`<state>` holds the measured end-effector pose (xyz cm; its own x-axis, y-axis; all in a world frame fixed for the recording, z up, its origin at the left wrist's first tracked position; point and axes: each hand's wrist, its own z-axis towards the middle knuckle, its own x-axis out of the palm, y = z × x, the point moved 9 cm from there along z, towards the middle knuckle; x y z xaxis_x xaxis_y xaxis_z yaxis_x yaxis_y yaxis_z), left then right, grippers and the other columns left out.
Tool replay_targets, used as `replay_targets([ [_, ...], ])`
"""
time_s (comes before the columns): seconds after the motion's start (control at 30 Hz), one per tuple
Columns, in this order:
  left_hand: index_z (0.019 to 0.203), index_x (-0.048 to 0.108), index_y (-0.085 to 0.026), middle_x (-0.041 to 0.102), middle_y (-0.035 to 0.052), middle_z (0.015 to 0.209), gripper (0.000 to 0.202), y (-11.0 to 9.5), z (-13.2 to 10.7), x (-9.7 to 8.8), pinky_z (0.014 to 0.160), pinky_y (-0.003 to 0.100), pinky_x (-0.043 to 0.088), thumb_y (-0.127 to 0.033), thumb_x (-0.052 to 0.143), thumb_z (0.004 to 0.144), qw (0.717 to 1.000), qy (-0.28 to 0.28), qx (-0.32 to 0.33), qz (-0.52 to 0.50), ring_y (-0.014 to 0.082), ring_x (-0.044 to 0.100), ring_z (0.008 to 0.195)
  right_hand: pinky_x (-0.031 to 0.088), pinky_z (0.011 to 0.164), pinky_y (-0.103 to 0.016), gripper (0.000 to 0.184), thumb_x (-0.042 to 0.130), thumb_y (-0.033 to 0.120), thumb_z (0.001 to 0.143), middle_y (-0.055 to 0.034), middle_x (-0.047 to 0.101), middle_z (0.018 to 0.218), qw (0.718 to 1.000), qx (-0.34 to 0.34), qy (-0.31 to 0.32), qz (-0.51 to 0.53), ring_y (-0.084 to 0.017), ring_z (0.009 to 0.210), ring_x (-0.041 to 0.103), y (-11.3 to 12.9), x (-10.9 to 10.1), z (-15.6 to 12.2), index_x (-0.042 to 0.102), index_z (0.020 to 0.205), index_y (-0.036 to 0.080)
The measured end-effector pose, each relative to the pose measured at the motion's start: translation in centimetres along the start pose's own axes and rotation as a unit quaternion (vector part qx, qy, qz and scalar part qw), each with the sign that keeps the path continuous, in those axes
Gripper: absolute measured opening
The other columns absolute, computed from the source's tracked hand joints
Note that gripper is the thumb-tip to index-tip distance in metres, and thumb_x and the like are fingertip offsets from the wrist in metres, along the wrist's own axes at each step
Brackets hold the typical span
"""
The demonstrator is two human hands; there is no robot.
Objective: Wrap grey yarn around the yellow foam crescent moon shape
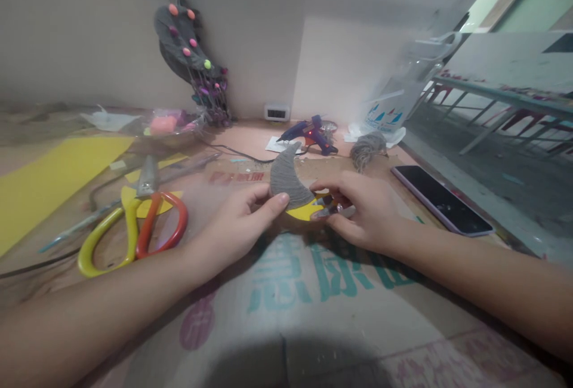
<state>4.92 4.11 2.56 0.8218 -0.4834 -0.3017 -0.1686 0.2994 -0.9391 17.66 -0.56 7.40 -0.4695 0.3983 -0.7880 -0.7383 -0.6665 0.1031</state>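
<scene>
A crescent-shaped piece (286,182), mostly wound in grey yarn with a bare yellow tip at its lower right, is held just above a cardboard sheet (313,298). My left hand (237,224) pinches its lower left edge between thumb and fingers. My right hand (358,209) is closed on the yellow tip, with a small dark object I cannot make out under its fingers. A ball of grey yarn (367,149) lies behind my right hand.
Scissors (134,227) with yellow and red handles lie to the left, near yellow sheets (49,185). A blue glue gun (311,134) rests at the back, its cord running left. A phone (441,200) lies at right. A grey decorated ornament (188,54) leans against the wall.
</scene>
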Motion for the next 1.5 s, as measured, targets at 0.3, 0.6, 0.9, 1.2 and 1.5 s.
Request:
replay_targets([
  [0.3,0.091,0.065,-0.018,0.068,0.0016,0.086,0.031,0.0,0.1,-0.4,0.071,0.027,0.046,-0.044,0.049,0.091,0.996,-0.016,0.008,0.089,0.0190,0.061,0.083,0.032,0.053,-0.022,0.011,0.057,0.006,0.073,0.0011,0.057,0.061,0.997,0.050,0.024,0.056,-0.010,0.055,0.048,-0.3,0.6,0.0,0.063,0.073,0.016],
  [0.6,0.111,0.064,-0.020,0.068,0.0022,0.111,0.025,-0.6,0.2,-0.4,0.093,0.027,0.044,-0.022,0.048,0.092,0.994,-0.021,0.059,0.090,0.0173,0.060,0.104,0.033,0.051,-0.021,0.011,0.056,0.014,0.081,-0.0002,0.063,0.064,0.988,0.132,0.032,0.080,-0.010,0.055,0.051,-1.4,0.8,0.1,0.064,0.074,0.016],
  [0.9,0.079,0.064,-0.018,0.068,-0.0003,0.077,0.027,-0.4,-0.1,-0.5,0.064,0.023,0.046,-0.042,0.055,0.087,0.994,-0.028,0.001,0.109,0.0161,0.060,0.073,0.034,0.052,-0.021,0.013,0.055,0.016,0.081,-0.0002,0.062,0.064,0.983,0.133,0.038,0.122,-0.010,0.057,0.052,-1.4,1.1,0.0,0.061,0.070,0.017],
  [1.2,0.077,0.060,-0.019,0.065,-0.0005,0.084,0.034,-0.5,-0.4,-0.8,0.077,0.026,0.045,-0.036,0.037,0.096,0.997,-0.033,0.035,0.065,0.0166,0.058,0.083,0.037,0.053,-0.021,0.013,0.055,0.018,0.083,-0.0001,0.062,0.064,0.981,0.137,0.030,0.133,-0.010,0.058,0.053,-1.7,1.2,0.0,0.060,0.071,0.016],
  [1.5,0.083,0.066,-0.019,0.068,-0.0015,0.076,0.023,-1.1,-0.3,-0.3,0.063,0.024,0.045,-0.038,0.053,0.088,0.993,-0.015,0.009,0.120,0.0155,0.060,0.070,0.035,0.051,-0.020,0.014,0.055,0.019,0.083,0.0008,0.061,0.062,0.975,0.148,0.042,0.160,-0.010,0.056,0.052,-1.8,1.5,0.0,0.060,0.070,0.016],
])
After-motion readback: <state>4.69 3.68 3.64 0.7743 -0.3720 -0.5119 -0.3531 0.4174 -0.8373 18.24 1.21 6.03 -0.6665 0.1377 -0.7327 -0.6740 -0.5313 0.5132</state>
